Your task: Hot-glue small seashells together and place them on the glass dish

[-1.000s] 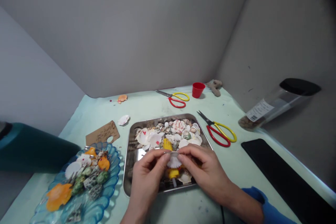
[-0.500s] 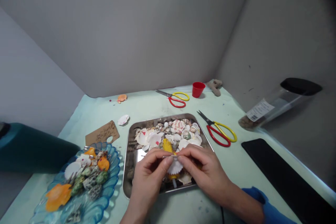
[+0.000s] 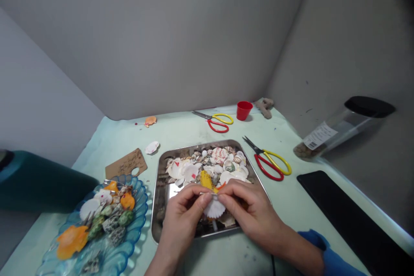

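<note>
Print and a barcode show on the white label (image 3: 321, 135) of the clear jar (image 3: 349, 125) at two o'clock from the metal tray (image 3: 155, 220), but the words are too small to read. Dark marks cover the brown card (image 3: 124, 164) at ten o'clock; whether they are writing, I cannot tell. Small black marks on the yellow object (image 3: 206, 180) in the tray cannot be read either.

A white ribbed shell (image 3: 214, 210) is held over the tray's near half, toward six o'clock. The left hand (image 3: 186, 211) pinches its upper edge between thumb and forefinger from the nine o'clock side, and the right hand (image 3: 250, 207) pinches it likewise from three o'clock. The fingertips hide that edge, along which a thin pale strip runs, too fine to make out. Shell and hands cover much of the yellow object and part of the heaped shells (image 3: 220, 155) behind.

At eight o'clock the blue scalloped dish (image 3: 142, 215), holding orange, white and green pieces, is cut off by the bottom edge. The dark green bottle (image 3: 42, 183) runs out of view at nine o'clock, the black slab (image 3: 349, 220) at four. The blue sleeve (image 3: 336, 258) is cropped at five o'clock.
</note>
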`<state>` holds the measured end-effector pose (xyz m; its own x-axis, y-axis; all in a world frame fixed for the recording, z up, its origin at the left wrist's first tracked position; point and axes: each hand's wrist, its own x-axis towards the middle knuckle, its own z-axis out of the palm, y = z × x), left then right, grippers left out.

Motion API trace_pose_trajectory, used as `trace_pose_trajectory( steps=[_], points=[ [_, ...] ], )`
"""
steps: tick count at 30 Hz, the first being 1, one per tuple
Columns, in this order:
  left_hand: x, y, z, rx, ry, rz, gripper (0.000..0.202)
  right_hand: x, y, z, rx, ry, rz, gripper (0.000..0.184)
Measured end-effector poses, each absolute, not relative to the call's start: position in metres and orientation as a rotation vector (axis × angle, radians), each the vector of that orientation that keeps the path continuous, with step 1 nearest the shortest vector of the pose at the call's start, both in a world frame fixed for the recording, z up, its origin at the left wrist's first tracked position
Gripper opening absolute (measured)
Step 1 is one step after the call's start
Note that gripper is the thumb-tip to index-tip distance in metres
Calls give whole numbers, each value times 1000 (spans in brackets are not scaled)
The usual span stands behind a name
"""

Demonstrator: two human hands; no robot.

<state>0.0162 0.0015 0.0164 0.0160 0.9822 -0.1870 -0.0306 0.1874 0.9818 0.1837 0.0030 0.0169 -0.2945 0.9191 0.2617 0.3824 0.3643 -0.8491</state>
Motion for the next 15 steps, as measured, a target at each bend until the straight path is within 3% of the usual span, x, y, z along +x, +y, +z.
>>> trace_pose_trajectory(
  steps=[6,15],
  points=[
    [21,-1,16,778,1234,1144,25,182,4,17,-1196,-1800,939,15],
    [19,-2,17,880,1180,1094,25,182,5,15,-1219,-1788,874,22]
  ],
)
